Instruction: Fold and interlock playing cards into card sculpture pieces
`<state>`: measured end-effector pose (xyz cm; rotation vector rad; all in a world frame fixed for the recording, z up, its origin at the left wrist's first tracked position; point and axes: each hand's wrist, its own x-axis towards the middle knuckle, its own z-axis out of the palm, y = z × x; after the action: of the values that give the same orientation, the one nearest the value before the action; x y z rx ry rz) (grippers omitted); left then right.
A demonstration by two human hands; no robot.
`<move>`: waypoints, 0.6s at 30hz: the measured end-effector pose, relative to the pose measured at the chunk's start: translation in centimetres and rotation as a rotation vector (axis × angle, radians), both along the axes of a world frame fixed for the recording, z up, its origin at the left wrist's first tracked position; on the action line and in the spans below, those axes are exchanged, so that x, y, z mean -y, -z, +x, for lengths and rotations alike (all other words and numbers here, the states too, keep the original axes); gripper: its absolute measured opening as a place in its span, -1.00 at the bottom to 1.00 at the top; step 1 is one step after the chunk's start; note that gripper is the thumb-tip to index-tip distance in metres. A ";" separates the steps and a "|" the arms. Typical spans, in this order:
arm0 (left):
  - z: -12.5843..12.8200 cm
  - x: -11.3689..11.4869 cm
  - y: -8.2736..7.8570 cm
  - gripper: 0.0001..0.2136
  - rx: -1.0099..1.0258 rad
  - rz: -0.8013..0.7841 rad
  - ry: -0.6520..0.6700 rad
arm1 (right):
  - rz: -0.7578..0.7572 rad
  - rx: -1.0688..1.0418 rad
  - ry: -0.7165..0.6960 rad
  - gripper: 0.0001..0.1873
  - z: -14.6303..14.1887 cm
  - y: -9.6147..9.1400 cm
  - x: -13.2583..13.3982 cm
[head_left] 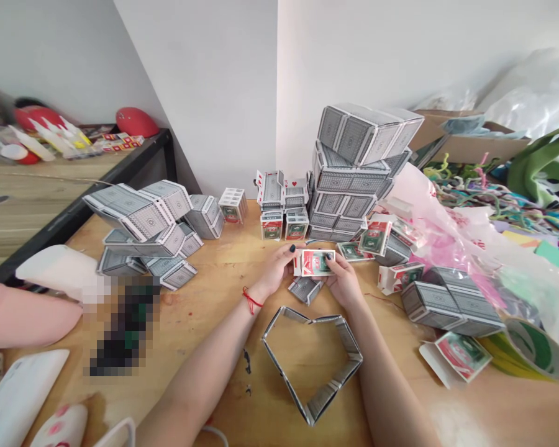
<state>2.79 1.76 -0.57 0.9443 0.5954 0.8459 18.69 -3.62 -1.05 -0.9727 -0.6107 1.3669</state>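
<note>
Between my two hands is a red, white and green playing card box (pixel 311 263), lying on its side just above the table. My left hand (pixel 278 270) grips its left end, where a white flap shows, with the thumb near the upper corner. The right hand (pixel 345 280) holds the other end, thumb across the printed face. Right below the box lies a small folded piece of grey-backed cards (pixel 306 290). Closer to me, a heart-shaped frame of grey-backed cards (pixel 283 370) stands on edge between my forearms.
A tall stack of grey card blocks (pixel 349 177) rises behind my right hand. More card blocks (pixel 144 211) are piled at left. Loose card boxes (pixel 463 354), a roll of yellow tape (pixel 526 347) and pink plastic wrap (pixel 440 217) crowd the right side.
</note>
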 end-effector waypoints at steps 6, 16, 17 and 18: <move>-0.3 0.7 -1.3 -0.60 -0.180 0.230 0.031 | -0.016 0.003 -0.028 -0.68 0.2 0.0 -0.1; -0.3 0.7 -1.4 -0.61 -0.196 0.373 0.113 | -0.099 -0.052 0.073 -0.63 0.4 -0.1 -0.2; -0.3 0.7 -1.3 -0.62 -0.198 0.376 0.111 | -0.100 -0.057 0.075 -0.64 0.5 -0.1 -0.3; -0.2 0.8 -1.3 -0.62 -0.199 0.375 0.111 | -0.100 -0.057 0.077 -0.66 0.5 -0.1 -0.3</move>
<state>2.57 1.00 0.69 1.4028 0.5582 0.7829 19.18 -3.32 -0.93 -1.0238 -0.4604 1.3621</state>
